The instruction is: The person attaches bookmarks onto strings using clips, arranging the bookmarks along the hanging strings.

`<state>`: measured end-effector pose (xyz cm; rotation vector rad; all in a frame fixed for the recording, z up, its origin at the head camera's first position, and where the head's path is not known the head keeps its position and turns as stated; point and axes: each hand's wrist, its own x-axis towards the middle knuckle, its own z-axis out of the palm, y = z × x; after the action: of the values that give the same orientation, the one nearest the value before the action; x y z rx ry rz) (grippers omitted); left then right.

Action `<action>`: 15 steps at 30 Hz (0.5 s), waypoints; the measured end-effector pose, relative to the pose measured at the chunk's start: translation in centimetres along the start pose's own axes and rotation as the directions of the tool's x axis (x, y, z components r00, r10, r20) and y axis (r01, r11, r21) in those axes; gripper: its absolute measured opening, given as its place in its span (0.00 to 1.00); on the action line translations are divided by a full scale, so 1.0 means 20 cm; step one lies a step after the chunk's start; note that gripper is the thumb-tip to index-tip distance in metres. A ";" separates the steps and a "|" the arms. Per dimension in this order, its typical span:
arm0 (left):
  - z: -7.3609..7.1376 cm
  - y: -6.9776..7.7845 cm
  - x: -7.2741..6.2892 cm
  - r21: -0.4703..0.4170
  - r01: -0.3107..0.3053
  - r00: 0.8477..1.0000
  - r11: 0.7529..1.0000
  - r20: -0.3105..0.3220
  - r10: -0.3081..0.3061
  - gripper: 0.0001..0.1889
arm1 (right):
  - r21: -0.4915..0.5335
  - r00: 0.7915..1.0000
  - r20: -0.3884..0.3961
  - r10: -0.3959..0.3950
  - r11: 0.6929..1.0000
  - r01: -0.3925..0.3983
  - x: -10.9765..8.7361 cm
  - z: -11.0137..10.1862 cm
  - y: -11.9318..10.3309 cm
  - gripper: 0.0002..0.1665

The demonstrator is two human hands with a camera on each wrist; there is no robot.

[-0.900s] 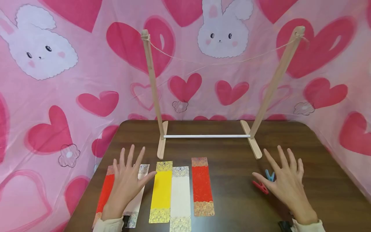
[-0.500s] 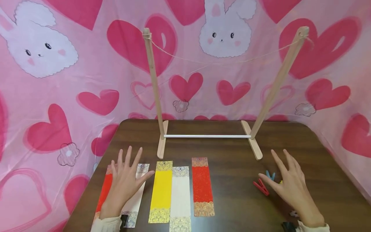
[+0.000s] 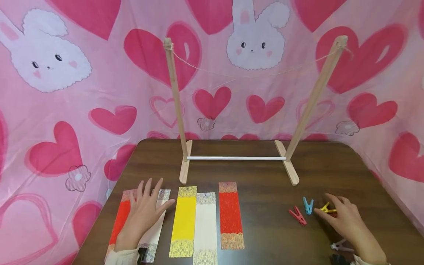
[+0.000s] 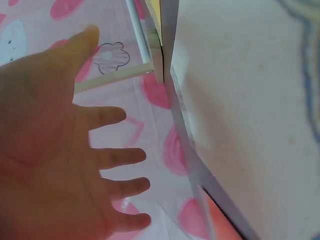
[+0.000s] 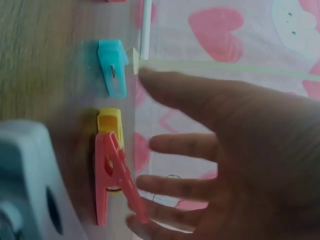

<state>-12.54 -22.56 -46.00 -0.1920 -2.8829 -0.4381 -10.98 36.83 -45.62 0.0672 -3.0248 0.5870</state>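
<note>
Head view: your right hand (image 3: 349,221) is the nearer one to the clothespins, and the yellow clothespin (image 3: 327,209) is the closest match for its grasp. It lies on the table (image 3: 261,206) just left of your palm, framed by your thumb and index finger, its long axis running roughly sideways, in line with that gap rather than squarely across it. Your right thumb and fingers are parted and lightly bent, and hold nothing; whether a fingertip touches the yellow clothespin, you can't tell.

In the right wrist view, a second red clothespin (image 5: 105,175) overlaps the yellow one on the side away from your thumb, so a wide pinch would likely catch both. The blue clothespin (image 3: 308,206) lies just beyond your thumb to the left, pointing mostly away from you, with the first red clothespin (image 3: 298,216) slanting next to it. A pale clothespin (image 3: 342,246) sits nearer you, by your right wrist.

Your left hand (image 3: 140,215) is well apart from them all, above the leftmost red and white strips, its fingers spread and nearly straight, gripping nothing.
</note>
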 end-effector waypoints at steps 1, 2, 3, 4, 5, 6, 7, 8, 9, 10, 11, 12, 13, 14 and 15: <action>0.00 0.00 0.00 -0.016 -0.025 0.999 1.000 -0.037 0.025 0.41 | -0.008 1.000 0.026 0.005 1.000 -0.005 0.00 0.00 0.01 0.42; 0.01 0.00 0.01 -0.034 -0.056 0.995 0.998 -0.084 0.052 0.38 | -0.017 0.999 0.046 0.006 1.000 -0.005 0.00 0.00 0.02 0.41; 0.01 0.00 0.02 -0.054 -0.090 0.987 0.994 -0.140 0.082 0.35 | -0.025 0.999 0.053 -0.003 1.000 0.005 0.00 0.01 0.03 0.39; 0.01 0.01 0.04 -0.071 -0.128 0.974 0.989 -0.197 0.112 0.32 | -0.026 0.998 0.059 -0.013 1.000 0.014 0.00 0.01 0.04 0.36; 0.01 0.02 0.05 -0.088 -0.166 0.958 0.982 -0.251 0.140 0.29 | -0.023 0.998 0.060 -0.024 0.999 0.025 0.00 0.01 0.04 0.34; 0.01 0.04 0.07 -0.101 -0.204 0.939 0.974 -0.300 0.166 0.26 | -0.019 0.998 0.063 -0.032 0.999 0.033 0.00 0.02 0.05 0.31; 0.01 0.06 0.08 -0.118 -0.235 0.925 0.965 -0.334 0.184 0.24 | -0.014 0.998 0.057 -0.040 0.999 0.041 0.00 0.02 0.05 0.28; 0.01 0.08 0.08 -0.136 -0.254 0.916 0.958 -0.351 0.193 0.23 | -0.013 0.997 0.054 -0.047 0.999 0.048 0.00 0.03 0.06 0.26; 0.01 0.11 0.09 -0.151 -0.269 0.912 0.951 -0.357 0.201 0.22 | -0.011 0.997 0.042 -0.060 0.998 0.060 0.00 0.03 0.06 0.24; 0.01 0.15 0.09 -0.172 -0.286 0.911 0.943 -0.353 0.212 0.21 | -0.010 0.997 0.035 -0.066 0.998 0.066 0.00 0.04 0.06 0.22; 0.01 0.20 0.09 -0.191 -0.302 0.913 0.934 -0.339 0.226 0.21 | -0.009 0.997 0.029 -0.070 0.998 0.070 0.00 0.05 0.06 0.21; 0.01 0.25 0.09 -0.203 -0.319 0.916 0.926 -0.317 0.246 0.20 | -0.007 0.997 0.017 -0.080 0.997 0.080 0.00 0.06 0.05 0.20; 0.01 0.31 0.09 -0.210 -0.335 0.919 0.919 -0.289 0.268 0.20 | -0.006 0.996 0.001 -0.089 0.996 0.089 0.00 0.06 0.05 0.19; 0.01 0.36 0.09 -0.217 -0.354 0.920 0.910 -0.255 0.297 0.19 | -0.006 0.995 -0.016 -0.099 0.995 0.099 0.01 0.07 0.04 0.19; 0.01 0.42 0.10 -0.213 -0.377 0.917 0.901 -0.220 0.331 0.19 | -0.001 0.994 -0.029 -0.105 0.994 0.105 0.02 0.08 0.04 0.18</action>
<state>-13.19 -14.33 -43.42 -0.6738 -2.5301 -0.7076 -11.42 36.88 -47.29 0.2149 -2.9704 0.5747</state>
